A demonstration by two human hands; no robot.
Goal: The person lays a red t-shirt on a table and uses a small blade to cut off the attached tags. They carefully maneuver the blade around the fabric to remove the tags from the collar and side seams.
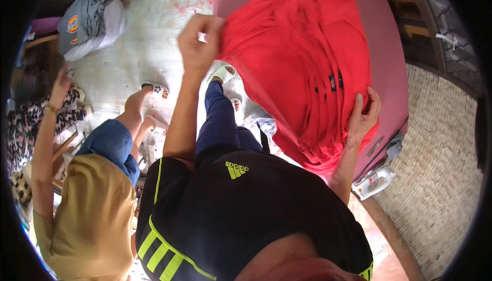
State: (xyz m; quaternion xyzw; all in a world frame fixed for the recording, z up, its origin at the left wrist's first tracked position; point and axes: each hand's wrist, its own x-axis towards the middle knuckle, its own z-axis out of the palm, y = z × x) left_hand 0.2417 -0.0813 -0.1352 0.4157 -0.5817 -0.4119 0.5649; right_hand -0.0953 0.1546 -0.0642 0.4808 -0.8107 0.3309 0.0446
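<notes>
Across a pink-topped table (387, 71) lies a stack of red garments (292, 40), overlapping in staggered layers with small dark labels (334, 82) showing along the folds. My left hand (200, 43) is closed in a pinch on the upper left edge of the red cloth, lifting it off toward the left; the hand is slightly blurred. At the right side of the stack, my right hand (365, 112) has its thumb and curled fingers closed on the cloth near the labels. Whether it grips one layer or several, I cannot tell.
Another person in a mustard top (95, 214) stands at my left, one arm (48, 122) stretched forward. A grey cloth bundle in clear plastic (92, 22) sits on the far left floor. By the table's right edge lies a white container with a handle (373, 182), near a woven mat (430, 178).
</notes>
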